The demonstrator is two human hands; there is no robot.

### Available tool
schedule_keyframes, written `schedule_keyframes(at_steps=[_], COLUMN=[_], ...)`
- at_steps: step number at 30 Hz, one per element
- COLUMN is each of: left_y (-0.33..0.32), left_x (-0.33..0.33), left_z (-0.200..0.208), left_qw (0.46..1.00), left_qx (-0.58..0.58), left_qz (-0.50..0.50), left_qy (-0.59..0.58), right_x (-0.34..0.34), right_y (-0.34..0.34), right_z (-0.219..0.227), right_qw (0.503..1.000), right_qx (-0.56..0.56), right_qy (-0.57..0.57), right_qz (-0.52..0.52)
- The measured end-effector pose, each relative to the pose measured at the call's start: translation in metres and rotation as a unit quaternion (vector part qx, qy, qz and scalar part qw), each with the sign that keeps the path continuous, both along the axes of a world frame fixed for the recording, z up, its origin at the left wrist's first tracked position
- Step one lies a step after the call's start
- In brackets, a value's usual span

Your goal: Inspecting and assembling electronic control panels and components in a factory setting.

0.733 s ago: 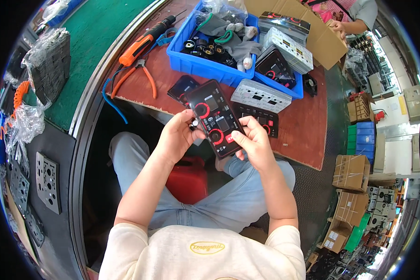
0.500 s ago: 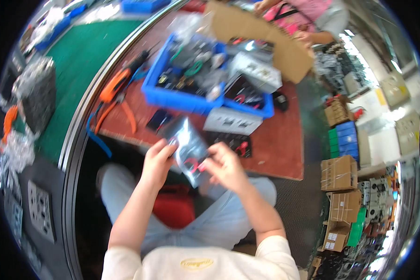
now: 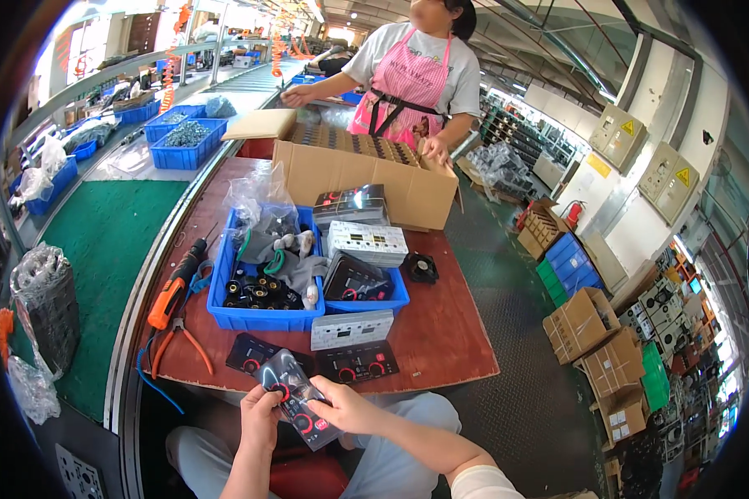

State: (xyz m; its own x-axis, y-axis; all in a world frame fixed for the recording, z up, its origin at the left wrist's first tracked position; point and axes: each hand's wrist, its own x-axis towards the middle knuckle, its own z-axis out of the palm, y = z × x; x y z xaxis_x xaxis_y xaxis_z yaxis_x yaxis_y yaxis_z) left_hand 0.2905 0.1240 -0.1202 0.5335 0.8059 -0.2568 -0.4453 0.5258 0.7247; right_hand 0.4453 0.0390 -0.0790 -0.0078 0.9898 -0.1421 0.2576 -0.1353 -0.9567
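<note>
A black panel (image 3: 301, 413) with red rings is tilted at the near edge of the table, over the person's lap; the left hand (image 3: 260, 413) pinches its left edge between thumb and fingers, and the right hand (image 3: 341, 406) is clamped on its right side. Two more dark panels lie flat just beyond it on the worn, red-brown table (image 3: 453, 333), whose edges are chipped. Behind them a white plate (image 3: 351, 329) leans beside a blue bin (image 3: 262, 319) holding grey gloves (image 3: 295, 268) and round black parts. Pliers (image 3: 193, 348) and an orange power driver (image 3: 168, 301) lie to the left, a small black fan (image 3: 421, 268) to the right. At the far end stands an open cardboard box (image 3: 370, 185), with a co-worker in a pink apron (image 3: 401, 91) behind it. A green mat (image 3: 100, 237) runs along the left; on the right, a dark textured floor (image 3: 508, 358) reaches stacked cartons (image 3: 581, 326) and a wall with metal boxes (image 3: 616, 137).
</note>
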Motion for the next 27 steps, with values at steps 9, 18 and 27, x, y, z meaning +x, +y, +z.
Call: schedule_keyframes(at_steps=[9, 18, 27], left_y=[0.011, 0.017, 0.015], left_x=[-0.003, -0.026, -0.030], left_z=[-0.010, -0.004, -0.010], left_qw=[0.999, 0.972, 0.983], left_qx=[-0.032, -0.141, -0.107], left_qz=[-0.010, -0.109, -0.109], left_qy=[0.040, -0.156, -0.100], right_x=[-0.020, 0.004, 0.001], right_y=[0.001, 0.009, 0.014], right_z=[0.011, 0.008, 0.007], right_qw=[0.984, 0.964, 0.951], right_qx=[0.055, -0.055, -0.072], right_qy=[-0.170, 0.259, 0.299], right_qz=[-0.026, -0.018, -0.024])
